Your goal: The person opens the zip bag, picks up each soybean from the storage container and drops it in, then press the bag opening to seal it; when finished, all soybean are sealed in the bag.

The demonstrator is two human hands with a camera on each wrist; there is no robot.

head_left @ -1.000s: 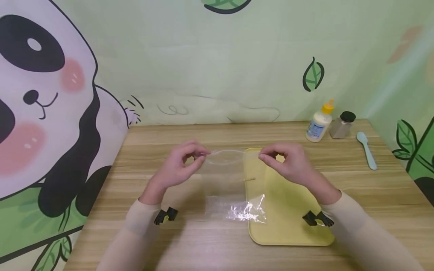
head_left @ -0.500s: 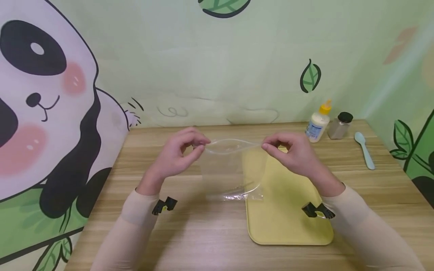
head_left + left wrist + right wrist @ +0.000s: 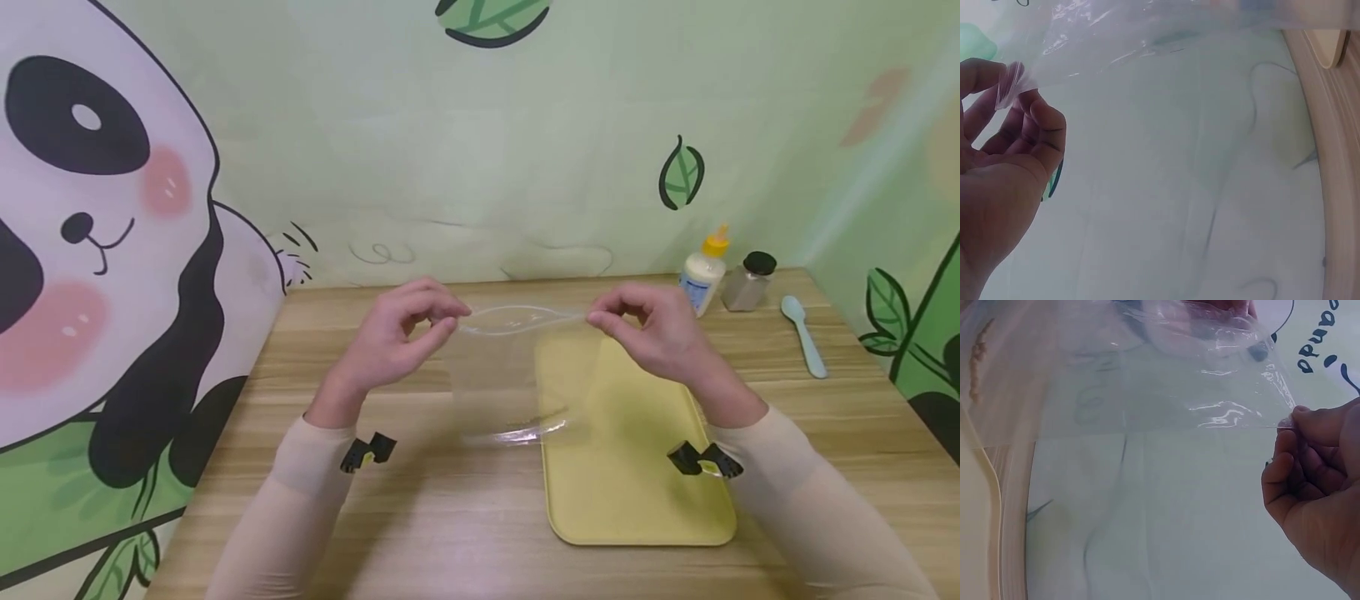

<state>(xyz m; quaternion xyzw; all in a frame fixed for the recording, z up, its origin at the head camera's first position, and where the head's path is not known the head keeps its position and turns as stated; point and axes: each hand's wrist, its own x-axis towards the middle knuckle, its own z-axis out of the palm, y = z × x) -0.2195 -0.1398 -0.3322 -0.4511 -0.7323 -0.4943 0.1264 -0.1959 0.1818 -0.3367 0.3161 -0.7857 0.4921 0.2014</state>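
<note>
A clear zip bag [image 3: 495, 367] hangs between the two hands, its mouth edge at the top and slightly parted. My left hand [image 3: 401, 333] pinches the left corner of that edge between thumb and fingers. At the opposite corner, my right hand [image 3: 652, 337] pinches the edge the same way. A thin, knobbly brown strand [image 3: 977, 362] shows through the plastic in the right wrist view, close to the bag's bottom. The bag's lower right part overlaps a yellow tray [image 3: 637, 492] in the head view.
At the back right of the wooden table [image 3: 450, 517] stand a white glue bottle [image 3: 702, 279] with a yellow cap and a small jar [image 3: 747, 287] with a black lid. A pale blue spoon [image 3: 806, 337] lies right of them. A panda-print backdrop rises behind.
Both hands have risen with the bag and spread slightly apart. The bag's bottom edge has moved up in the head view, and the bag's mouth curves more. Both pinches stay.
</note>
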